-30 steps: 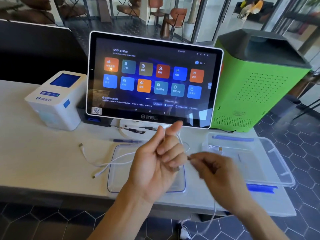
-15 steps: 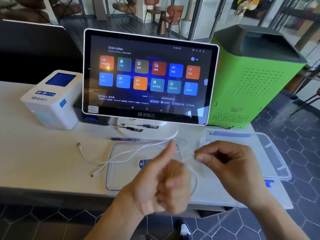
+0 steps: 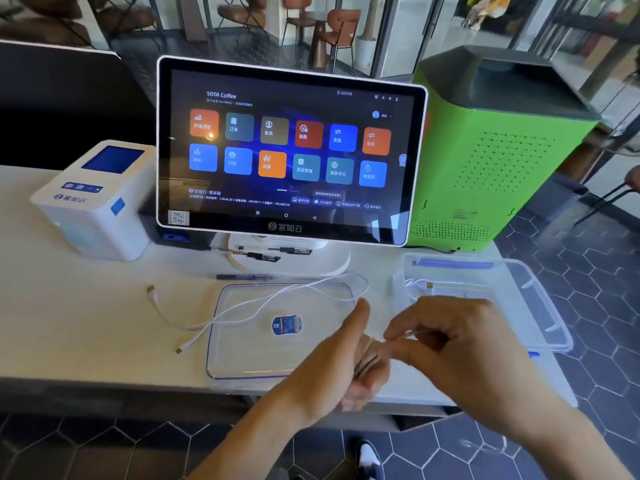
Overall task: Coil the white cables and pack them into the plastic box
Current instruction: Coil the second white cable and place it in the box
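Here, in the head view, the left hand is raised in front of the worktop's near edge, thumb stuck up and the other fingers curled, with several turns of thin white cable wrapped round those fingers. The right hand sits just to its right, touching it, its thumb and fingertips pinched on the strand that feeds onto the wraps; the strand is blurred, so exactly where it leaves the pinch cannot be told. The rest of this thin white cable runs away from the left hand, forward and to the left, across the clear flat plastic lid lying on the worktop, and ends in two loose plugs well to the left of the lid. Its long axis thus lies roughly left to right, trailing off on the left hand's far side. The clear plastic box stands just beyond the right hand, forward and to the right, with another coiled white cable already inside near its left wall. The right hand is plainly the nearer to the box. I judge that more winding is due first, since much slack lies uncoiled.
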